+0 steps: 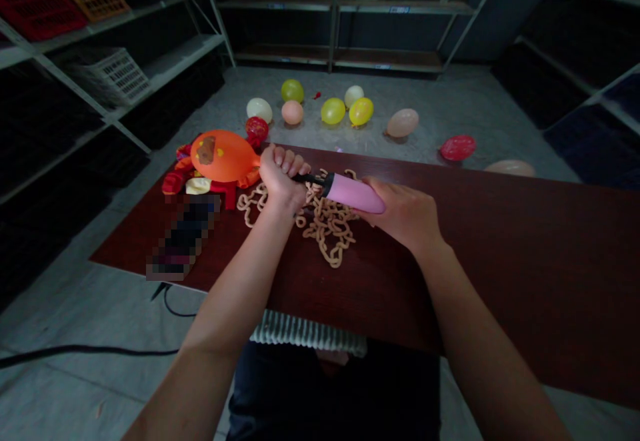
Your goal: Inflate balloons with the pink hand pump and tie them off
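Observation:
An orange balloon (pixel 227 155) with a brown printed figure is swollen with air, its neck running into my left hand (pixel 283 177). The fingers of that hand are closed round the neck and the black nozzle end of a pink hand pump (pixel 355 194); the join itself is hidden. My right hand (pixel 407 214) wraps the far end of the pump's pink barrel, and a black shaft shows between barrel and left hand. Beneath the pump lies a heap of beige chain (pixel 330 227) on the dark red table (pixel 500 247).
Uninflated balloons (pixel 175 181) lie beside the orange one. A pixelated dark object (pixel 185 241) rests at the table's left. Several inflated balloons (pixel 333 111) are on the floor beyond. Metal shelves (pixel 400 61) stand behind, and a shelf on the left holds a white basket (pixel 123 75).

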`<state>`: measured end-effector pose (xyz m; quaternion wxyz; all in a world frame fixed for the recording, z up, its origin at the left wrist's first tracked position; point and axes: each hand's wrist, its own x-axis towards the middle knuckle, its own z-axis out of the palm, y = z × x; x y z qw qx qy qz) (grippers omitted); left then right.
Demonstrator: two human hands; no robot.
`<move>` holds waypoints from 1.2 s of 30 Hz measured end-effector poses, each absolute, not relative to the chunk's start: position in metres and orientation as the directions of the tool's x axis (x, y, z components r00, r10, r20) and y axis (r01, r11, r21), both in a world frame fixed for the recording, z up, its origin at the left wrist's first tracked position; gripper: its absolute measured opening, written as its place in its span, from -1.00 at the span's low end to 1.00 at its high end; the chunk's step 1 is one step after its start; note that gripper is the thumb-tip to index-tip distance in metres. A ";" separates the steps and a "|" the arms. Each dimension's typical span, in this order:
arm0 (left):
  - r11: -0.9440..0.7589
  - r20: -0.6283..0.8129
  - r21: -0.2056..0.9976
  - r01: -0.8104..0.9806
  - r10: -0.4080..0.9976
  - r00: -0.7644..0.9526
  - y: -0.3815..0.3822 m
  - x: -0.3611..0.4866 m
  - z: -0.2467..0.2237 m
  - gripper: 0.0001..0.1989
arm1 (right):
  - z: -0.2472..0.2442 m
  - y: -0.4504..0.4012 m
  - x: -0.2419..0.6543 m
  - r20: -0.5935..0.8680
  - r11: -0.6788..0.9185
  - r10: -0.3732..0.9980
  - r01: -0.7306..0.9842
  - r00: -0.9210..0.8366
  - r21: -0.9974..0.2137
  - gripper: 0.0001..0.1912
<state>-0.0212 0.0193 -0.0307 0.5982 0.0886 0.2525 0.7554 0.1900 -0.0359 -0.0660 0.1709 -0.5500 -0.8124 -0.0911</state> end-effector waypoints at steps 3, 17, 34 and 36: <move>-0.186 -0.173 0.494 -0.849 0.936 -0.305 0.023 -0.031 -0.030 -0.54 | -0.066 -0.032 0.204 0.381 0.380 0.855 0.925 -0.353 0.004 -0.38; -0.281 -0.141 0.482 -0.830 0.910 -0.390 0.032 -0.063 -0.028 -0.57 | -0.068 -0.026 0.249 0.425 0.354 0.841 0.934 -0.335 0.036 -0.38; -0.253 -0.121 0.489 -0.835 0.928 -0.352 0.026 -0.037 -0.034 -0.53 | -0.062 -0.037 0.219 0.362 0.360 0.864 0.932 -0.350 0.042 -0.42; -0.233 -0.137 0.477 -0.847 0.933 -0.334 0.021 -0.026 -0.034 -0.54 | -0.063 -0.038 0.213 0.365 0.359 0.863 0.932 -0.349 0.043 -0.42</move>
